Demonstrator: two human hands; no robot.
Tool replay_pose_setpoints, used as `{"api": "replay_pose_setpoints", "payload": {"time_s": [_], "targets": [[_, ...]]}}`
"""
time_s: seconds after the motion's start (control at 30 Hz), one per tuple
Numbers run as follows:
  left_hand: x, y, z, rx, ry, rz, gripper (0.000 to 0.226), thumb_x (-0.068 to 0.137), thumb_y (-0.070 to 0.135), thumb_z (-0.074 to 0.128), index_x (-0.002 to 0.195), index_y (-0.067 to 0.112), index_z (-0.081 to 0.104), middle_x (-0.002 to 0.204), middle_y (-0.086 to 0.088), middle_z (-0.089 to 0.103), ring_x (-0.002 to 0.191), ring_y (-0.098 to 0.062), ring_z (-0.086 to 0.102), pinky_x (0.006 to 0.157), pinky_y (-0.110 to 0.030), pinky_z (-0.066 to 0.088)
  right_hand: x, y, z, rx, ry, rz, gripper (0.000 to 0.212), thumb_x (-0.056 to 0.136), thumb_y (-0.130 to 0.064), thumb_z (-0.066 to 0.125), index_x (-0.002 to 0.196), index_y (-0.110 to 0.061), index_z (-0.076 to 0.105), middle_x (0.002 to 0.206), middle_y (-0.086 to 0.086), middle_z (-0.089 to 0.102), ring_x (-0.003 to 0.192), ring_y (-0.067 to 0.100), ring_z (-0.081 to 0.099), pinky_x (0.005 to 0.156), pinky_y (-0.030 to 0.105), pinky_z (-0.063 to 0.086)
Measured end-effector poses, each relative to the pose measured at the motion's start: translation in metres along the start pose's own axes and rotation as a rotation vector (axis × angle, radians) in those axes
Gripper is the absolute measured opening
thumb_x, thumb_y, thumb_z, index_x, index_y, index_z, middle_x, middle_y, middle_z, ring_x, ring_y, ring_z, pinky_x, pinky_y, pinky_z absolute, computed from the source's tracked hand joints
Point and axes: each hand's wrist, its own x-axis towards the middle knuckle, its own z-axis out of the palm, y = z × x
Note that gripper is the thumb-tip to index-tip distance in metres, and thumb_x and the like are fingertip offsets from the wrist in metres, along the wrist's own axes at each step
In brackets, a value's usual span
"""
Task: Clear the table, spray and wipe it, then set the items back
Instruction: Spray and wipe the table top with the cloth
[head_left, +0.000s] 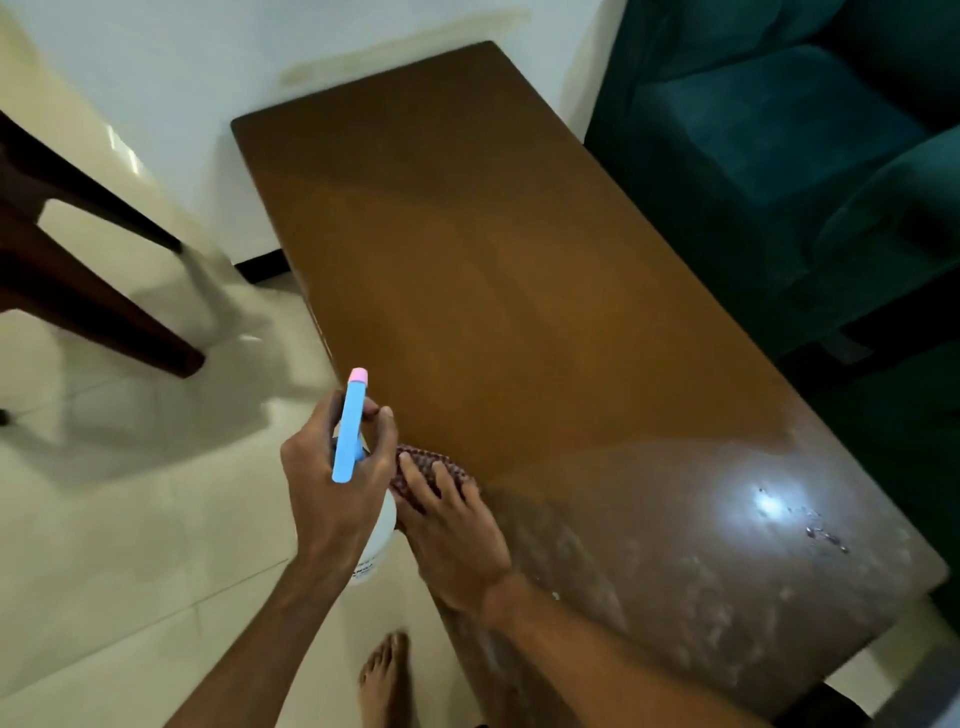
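Down at seven o'clock of the view, gripping a spray bottle (347, 431) in the left hand (324, 512): fingers curled round the neck under the pale blue trigger head, pink nozzle tip pointing to twelve o'clock, white body hanging below the palm just off the table's near-left edge. Directly at three o'clock of that hand, pressing a dark red patterned cloth (431, 465) onto the wooden table (519, 249) with the right hand (452, 535): fingers straight and slightly spread, aimed at eleven o'clock, fingertips on the cloth, wrist over the table edge. Cloth bunched under and ahead of those fingers, at eleven o'clock of the palm, close against the bottle hand; touching or only just beside, hard to tell. Toward four o'clock, wet smears (675, 571) and droplets over the near end of the tabletop, with a bright glare; dry and matte toward twelve. At two o'clock, along the table's long edge, a teal upholstered sofa (769, 135). At nine o'clock, dark wooden furniture legs (104, 312) on pale floor tiles (130, 545). At six o'clock, a bare foot (382, 675) on the tiles.
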Motion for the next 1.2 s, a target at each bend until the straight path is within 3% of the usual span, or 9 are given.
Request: {"api": "replay_pose_setpoints", "payload": {"time_s": [0.1,0.17,0.27,0.47,0.63,0.73,0.83,1.0,1.2], "targets": [[-0.008,-0.002,0.0,-0.024,-0.018,-0.01,0.008,0.089,0.014,0.073,0.092,0.01,0.066,0.073,0.012,0.061,0.06,-0.01,0.059,0.057,-0.006,0.044,-0.013,0.045,-0.013,-0.108,-0.054,-0.168,0.073,0.094,-0.033,0.05,0.156,-0.031,0.014,0.166,0.003,0.01,0.144,0.032,0.027,0.11,0.05,0.033],[-0.014,0.004,0.009,-0.055,-0.044,-0.018,0.01,0.089,0.016,0.073,0.093,0.012,0.066,0.074,0.011,0.062,0.063,-0.013,0.061,0.057,-0.01,0.049,-0.026,0.083,-0.024,-0.169,-0.034,-0.109,0.074,0.092,-0.031,0.052,0.156,-0.032,0.015,0.166,0.003,0.013,0.139,0.032,0.031,0.104,0.049,0.037],[-0.023,0.02,0.028,-0.102,-0.094,0.0,0.011,0.088,0.018,0.074,0.093,0.013,0.066,0.074,0.01,0.062,0.065,-0.014,0.062,0.059,-0.009,0.05,-0.055,0.142,-0.035,-0.185,0.025,0.179,0.07,0.095,-0.03,0.05,0.156,-0.033,0.018,0.165,0.003,0.017,0.133,0.032,0.036,0.095,0.047,0.04],[-0.042,0.059,0.082,-0.182,-0.237,0.095,0.011,0.087,0.017,0.075,0.086,0.012,0.065,0.071,0.009,0.061,0.062,-0.013,0.061,0.059,-0.007,0.046,-0.134,0.241,-0.043,-0.085,0.134,0.834,0.057,0.102,-0.034,0.04,0.157,-0.031,0.024,0.163,0.005,0.024,0.127,0.035,0.04,0.095,0.048,0.038],[-0.062,0.082,0.12,-0.221,-0.367,0.171,0.011,0.086,0.013,0.077,0.088,0.013,0.066,0.073,0.009,0.064,0.065,-0.015,0.064,0.061,-0.015,0.054,-0.188,0.274,-0.043,0.019,0.148,1.181,0.055,0.103,-0.034,0.037,0.157,-0.03,0.024,0.164,0.005,0.018,0.134,0.038,0.034,0.105,0.049,0.031],[-0.074,0.091,0.137,-0.224,-0.438,0.169,0.011,0.085,0.012,0.078,0.087,0.014,0.067,0.073,0.011,0.065,0.067,-0.015,0.066,0.06,-0.017,0.056,-0.198,0.274,-0.041,0.074,0.145,1.268,0.056,0.103,-0.034,0.037,0.157,-0.03,0.021,0.165,0.006,0.014,0.137,0.04,0.031,0.109,0.051,0.028],[-0.087,0.098,0.151,-0.219,-0.487,0.173,0.012,0.085,0.013,0.079,0.087,0.015,0.067,0.073,0.014,0.064,0.07,-0.011,0.067,0.06,-0.015,0.057,-0.189,0.268,-0.044,0.119,0.12,1.254,0.059,0.103,-0.038,0.036,0.158,-0.033,0.013,0.165,0.007,0.008,0.138,0.04,0.027,0.11,0.052,0.027],[-0.099,0.107,0.162,-0.208,-0.532,0.19,0.013,0.084,0.015,0.079,0.091,0.016,0.068,0.075,0.017,0.064,0.078,-0.004,0.067,0.063,-0.006,0.052,-0.17,0.248,-0.046,0.062,0.11,1.009,0.058,0.105,-0.036,0.031,0.158,-0.032,0.01,0.165,0.007,0.007,0.136,0.035,0.025,0.109,0.049,0.026],[-0.104,0.114,0.174,-0.191,-0.582,0.219,0.015,0.083,0.017,0.079,0.093,0.016,0.067,0.076,0.015,0.064,0.08,-0.003,0.066,0.064,-0.008,0.054,-0.149,0.266,-0.052,0.034,0.074,0.775,0.056,0.106,-0.038,0.032,0.158,-0.033,0.011,0.166,0.004,0.005,0.144,0.033,0.019,0.117,0.051,0.02]]}}
